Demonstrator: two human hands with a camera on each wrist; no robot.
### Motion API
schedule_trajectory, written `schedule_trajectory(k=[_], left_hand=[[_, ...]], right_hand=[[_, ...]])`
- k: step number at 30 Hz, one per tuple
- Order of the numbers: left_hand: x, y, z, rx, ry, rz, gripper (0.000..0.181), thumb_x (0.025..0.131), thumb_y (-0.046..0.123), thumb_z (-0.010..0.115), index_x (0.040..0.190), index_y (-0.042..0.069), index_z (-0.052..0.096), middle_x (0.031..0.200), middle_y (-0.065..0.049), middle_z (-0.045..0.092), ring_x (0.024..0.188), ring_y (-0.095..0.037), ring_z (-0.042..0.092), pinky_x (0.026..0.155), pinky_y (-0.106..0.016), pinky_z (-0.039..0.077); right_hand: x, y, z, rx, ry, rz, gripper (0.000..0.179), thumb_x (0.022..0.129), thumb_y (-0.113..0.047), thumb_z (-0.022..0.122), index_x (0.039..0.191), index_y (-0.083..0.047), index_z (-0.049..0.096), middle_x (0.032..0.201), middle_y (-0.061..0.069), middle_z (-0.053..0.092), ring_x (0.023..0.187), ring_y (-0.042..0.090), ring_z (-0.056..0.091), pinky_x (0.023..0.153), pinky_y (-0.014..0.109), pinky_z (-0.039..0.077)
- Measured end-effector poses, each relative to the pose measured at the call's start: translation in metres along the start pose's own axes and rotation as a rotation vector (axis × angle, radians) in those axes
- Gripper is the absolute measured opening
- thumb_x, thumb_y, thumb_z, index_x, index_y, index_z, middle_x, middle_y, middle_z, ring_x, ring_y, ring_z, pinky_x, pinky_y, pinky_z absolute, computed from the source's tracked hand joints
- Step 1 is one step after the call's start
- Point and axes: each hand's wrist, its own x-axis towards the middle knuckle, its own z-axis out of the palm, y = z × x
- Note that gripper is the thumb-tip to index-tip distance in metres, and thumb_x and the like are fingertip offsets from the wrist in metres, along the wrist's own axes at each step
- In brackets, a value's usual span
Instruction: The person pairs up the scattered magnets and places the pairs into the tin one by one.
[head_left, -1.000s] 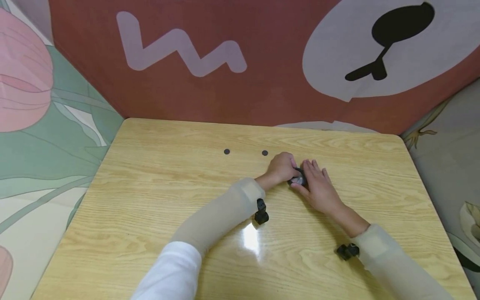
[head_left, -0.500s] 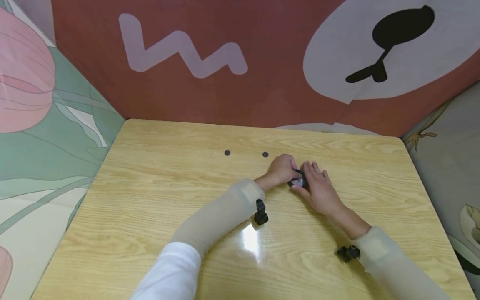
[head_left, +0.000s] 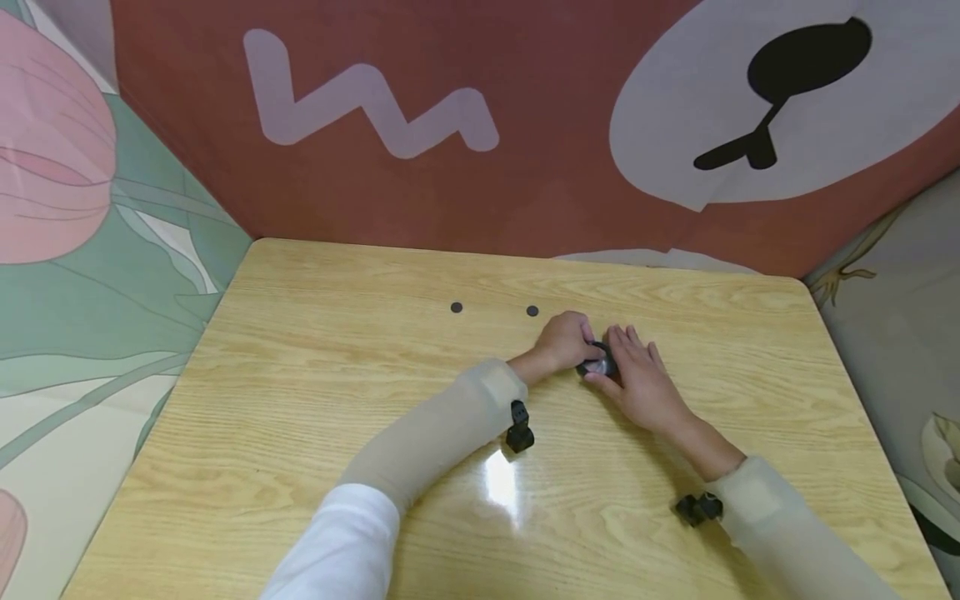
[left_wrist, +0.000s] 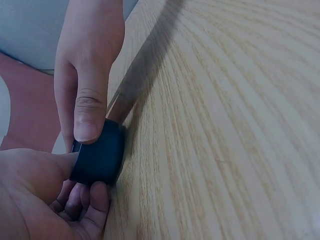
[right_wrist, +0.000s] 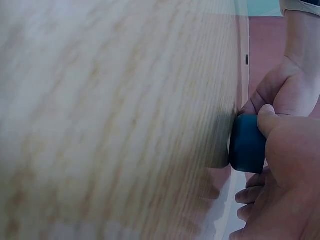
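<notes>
A short, round, dark thing (head_left: 597,360) with a thick side wall and a greyish, shiny middle stands on the wooden table, between both hands. Its smooth side looks dark blue-green in the left wrist view (left_wrist: 102,155) and the right wrist view (right_wrist: 246,144). My left hand (head_left: 562,340) holds it from the left, fingers curled low at its side and thumb over its top. From the right, my right hand (head_left: 637,377) steadies it, thumb against the near side and long fingers reaching along the far side. What fills its middle is mostly hidden by the left thumb.
Two small dark discs, a left one (head_left: 456,307) and a right one (head_left: 532,311), lie toward the back of the table (head_left: 300,350). A reddish printed wall covering (head_left: 540,192) rises behind the table's back edge. Small black cameras sit at both wrists.
Both hands keep their hold on the round thing in the same spot. The whole head view has shifted slightly down.
</notes>
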Motion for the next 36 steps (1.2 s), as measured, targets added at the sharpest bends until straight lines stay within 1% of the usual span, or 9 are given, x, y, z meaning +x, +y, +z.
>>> schedule_trajectory(k=[7,12,15,22,27,32,36], left_hand=[[0.000,-0.001,0.001,-0.010,-0.001,0.002,0.022,0.087,0.024,0.084,0.084,0.008,0.068,0.080,0.004,0.064,0.074,-0.008,0.057,0.064,-0.017,0.043],[0.000,0.000,0.001,-0.025,0.000,-0.002,0.023,0.087,0.024,0.084,0.082,0.009,0.066,0.078,0.005,0.063,0.072,-0.008,0.056,0.062,-0.017,0.042],[0.000,-0.001,0.001,-0.037,0.001,0.000,0.022,0.087,0.023,0.083,0.082,0.009,0.067,0.079,0.005,0.064,0.072,-0.008,0.056,0.063,-0.017,0.042],[0.000,-0.003,-0.005,-0.062,-0.024,0.056,0.016,0.089,0.021,0.081,0.090,0.006,0.076,0.089,0.000,0.073,0.080,-0.009,0.062,0.068,-0.015,0.044],[-0.002,-0.004,-0.008,-0.088,-0.045,0.051,0.017,0.090,0.022,0.080,0.093,0.006,0.076,0.091,0.000,0.073,0.082,-0.009,0.062,0.070,-0.015,0.045],[-0.005,-0.004,-0.012,-0.101,-0.056,0.051,0.021,0.096,0.027,0.073,0.097,0.006,0.075,0.094,-0.001,0.073,0.083,-0.009,0.061,0.071,-0.017,0.044],[-0.005,-0.005,-0.012,-0.079,-0.054,0.067,0.023,0.100,0.030,0.067,0.100,0.008,0.074,0.097,0.001,0.072,0.086,-0.009,0.062,0.073,-0.018,0.045]], right_hand=[[0.001,0.005,-0.002,0.037,-0.052,0.015,0.087,0.103,-0.045,0.057,0.157,0.011,0.017,0.162,0.032,0.018,0.153,0.046,0.008,0.117,0.069,0.007],[0.001,0.006,-0.002,0.051,-0.069,0.013,0.088,0.103,-0.046,0.057,0.157,0.010,0.016,0.162,0.032,0.017,0.153,0.046,0.007,0.117,0.069,0.007],[0.002,0.006,-0.002,0.050,-0.068,0.012,0.088,0.103,-0.046,0.057,0.157,0.011,0.017,0.162,0.032,0.017,0.153,0.046,0.007,0.117,0.068,0.007],[0.001,0.005,-0.003,0.039,-0.061,0.006,0.088,0.103,-0.045,0.058,0.156,0.011,0.018,0.162,0.032,0.018,0.152,0.046,0.008,0.117,0.068,0.008],[0.001,0.006,-0.002,0.034,-0.057,0.004,0.088,0.103,-0.046,0.058,0.156,0.011,0.018,0.162,0.032,0.019,0.152,0.046,0.009,0.118,0.068,0.008],[0.003,0.009,0.000,0.028,-0.052,0.003,0.089,0.102,-0.048,0.057,0.157,0.010,0.018,0.163,0.030,0.019,0.153,0.045,0.009,0.118,0.068,0.008],[0.003,0.009,0.001,0.026,-0.040,0.000,0.088,0.102,-0.047,0.059,0.157,0.010,0.020,0.162,0.031,0.020,0.152,0.046,0.010,0.118,0.068,0.009]])
